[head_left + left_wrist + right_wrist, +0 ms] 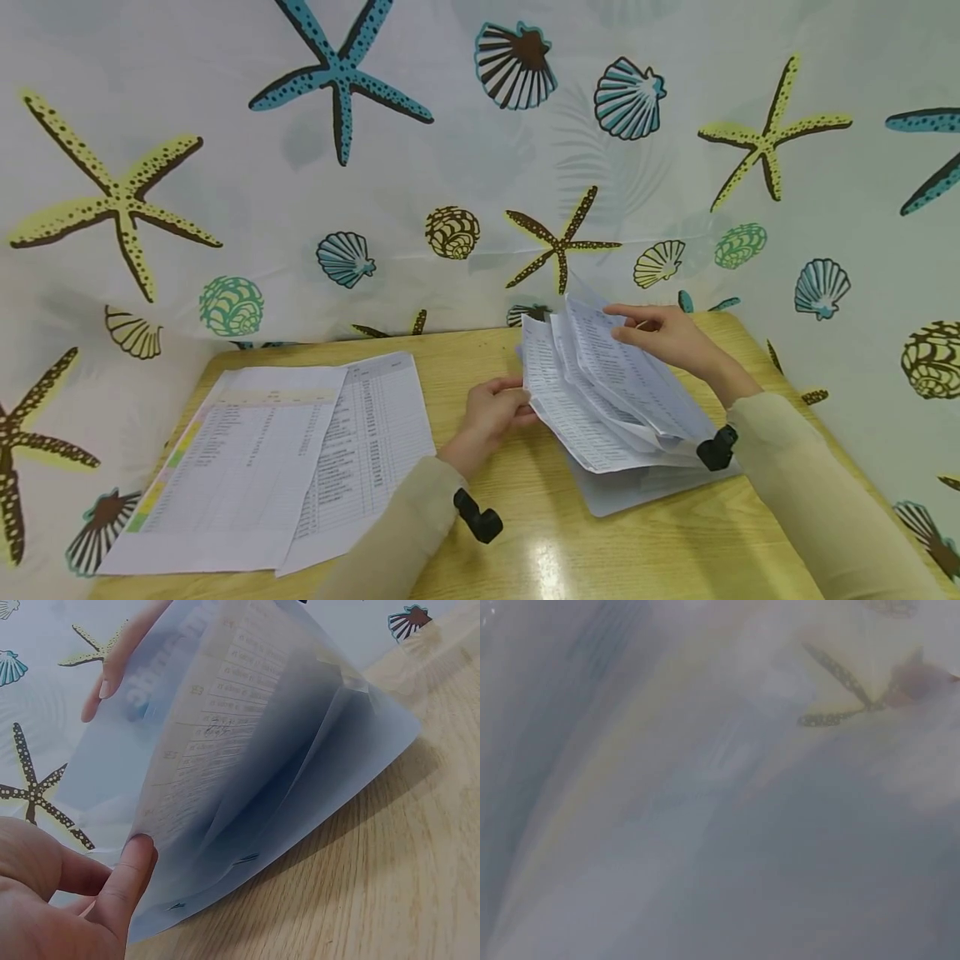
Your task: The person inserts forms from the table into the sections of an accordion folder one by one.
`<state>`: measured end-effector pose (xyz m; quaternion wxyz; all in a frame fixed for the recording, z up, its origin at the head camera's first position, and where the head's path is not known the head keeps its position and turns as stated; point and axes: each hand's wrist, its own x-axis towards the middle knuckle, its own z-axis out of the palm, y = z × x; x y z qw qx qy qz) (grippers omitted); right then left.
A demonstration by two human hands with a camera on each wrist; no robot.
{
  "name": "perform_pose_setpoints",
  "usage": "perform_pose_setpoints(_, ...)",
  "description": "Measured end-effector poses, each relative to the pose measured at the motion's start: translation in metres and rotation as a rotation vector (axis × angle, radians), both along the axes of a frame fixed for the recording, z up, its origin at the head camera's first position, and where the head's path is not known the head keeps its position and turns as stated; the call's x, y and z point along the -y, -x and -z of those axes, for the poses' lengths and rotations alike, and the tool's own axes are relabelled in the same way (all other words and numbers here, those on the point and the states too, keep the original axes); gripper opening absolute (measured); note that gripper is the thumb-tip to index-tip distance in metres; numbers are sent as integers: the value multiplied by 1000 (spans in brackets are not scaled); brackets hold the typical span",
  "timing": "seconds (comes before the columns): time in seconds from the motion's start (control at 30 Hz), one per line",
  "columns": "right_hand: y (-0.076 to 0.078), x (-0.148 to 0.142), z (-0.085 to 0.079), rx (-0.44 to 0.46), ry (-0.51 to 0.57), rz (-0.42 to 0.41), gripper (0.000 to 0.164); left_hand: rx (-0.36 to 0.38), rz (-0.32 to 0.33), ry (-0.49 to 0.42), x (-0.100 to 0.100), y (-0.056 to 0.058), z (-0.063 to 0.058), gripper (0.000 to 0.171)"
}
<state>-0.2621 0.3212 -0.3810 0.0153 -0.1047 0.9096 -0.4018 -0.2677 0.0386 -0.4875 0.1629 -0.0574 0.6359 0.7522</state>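
Observation:
A plastic folder (611, 492), grey-blue and translucent, stands partly spread on the table with several printed sheets (558, 408) fanned out in it. My left hand (491, 417) pinches the left edge of the sheets between thumb and fingers; the left wrist view shows this left hand (82, 892) at their lower corner. At the upper right of the sheets is my right hand (660, 333), its fingers slightly bent, thumb and index finger apart at the top page. Blurred translucent plastic (817, 862) fills the right wrist view, hiding the right hand there.
Two overlapping printed sheets lie on the left of the wooden table (480, 350): one with coloured side marks (232, 492), the other a ruled list (375, 442) partly under it. A curtain (420, 167) with starfish and shells hangs behind and beside the table.

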Motion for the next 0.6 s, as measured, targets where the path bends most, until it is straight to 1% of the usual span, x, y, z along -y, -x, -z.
perform_pose_setpoints(0.13, 0, 3, 0, -2, -17, -2, 48, -5, 17, -16, -2, 0, 1, 37)
perform_pose_setpoints(0.4, 3, 4, 2, 0, -3, 18, 48, 6, 17, -57, -14, 3, 6, 39)
perform_pose_setpoints(0.6, 3, 8, 3, 5, 3, 37, 48, -2, 10, -57, -23, 4, 8, 34)
